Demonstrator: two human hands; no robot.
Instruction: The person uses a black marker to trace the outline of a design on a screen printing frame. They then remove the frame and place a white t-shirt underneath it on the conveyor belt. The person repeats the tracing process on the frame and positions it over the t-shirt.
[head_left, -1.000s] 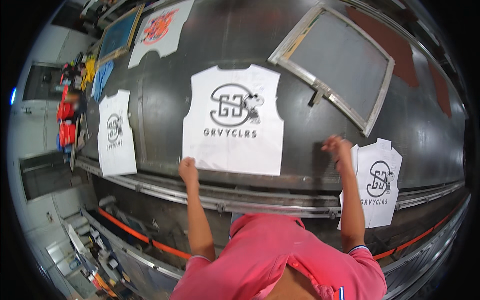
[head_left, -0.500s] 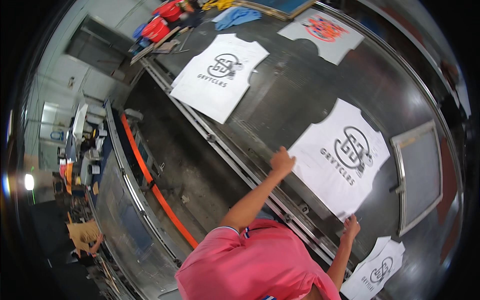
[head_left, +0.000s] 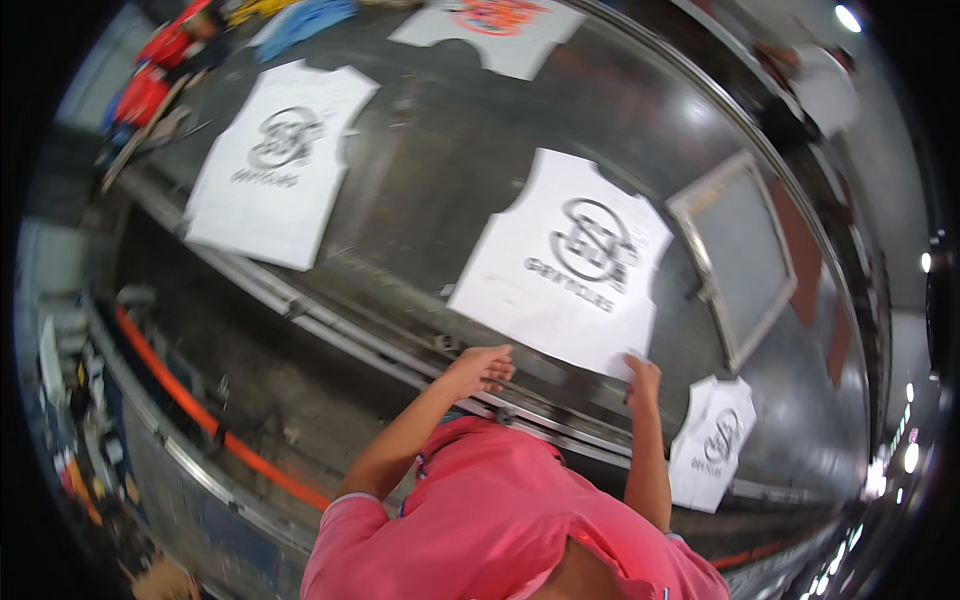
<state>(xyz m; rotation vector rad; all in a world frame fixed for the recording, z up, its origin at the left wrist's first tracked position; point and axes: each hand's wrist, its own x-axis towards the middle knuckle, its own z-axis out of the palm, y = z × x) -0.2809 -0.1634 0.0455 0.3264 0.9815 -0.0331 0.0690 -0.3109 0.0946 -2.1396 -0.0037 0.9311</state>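
A white shirt panel (head_left: 530, 300) with a black printed logo lies flat on the dark metal table (head_left: 420, 170). My right hand (head_left: 637, 370) pinches its lower right corner. My left hand (head_left: 488, 365) is just below the bottom edge, off the fabric, with loosely curved fingers apart. Similar printed panels lie at the left (head_left: 260, 220) and, smaller in view, at the lower right (head_left: 700, 475), near my right forearm.
A framed screen (head_left: 707, 260) lies right of the middle panel. An orange-printed piece (head_left: 515, 55), blue cloth (head_left: 305, 28) and red bundles (head_left: 140, 95) are toward the back left. A person (head_left: 820, 85) stands across the table. A metal rail (head_left: 260, 280) runs along the near edge.
My left hand has left the panel's lower left corner and moved inward along the bottom edge. My right hand, earlier raised beside the panel, is now at its corner. The view has turned.
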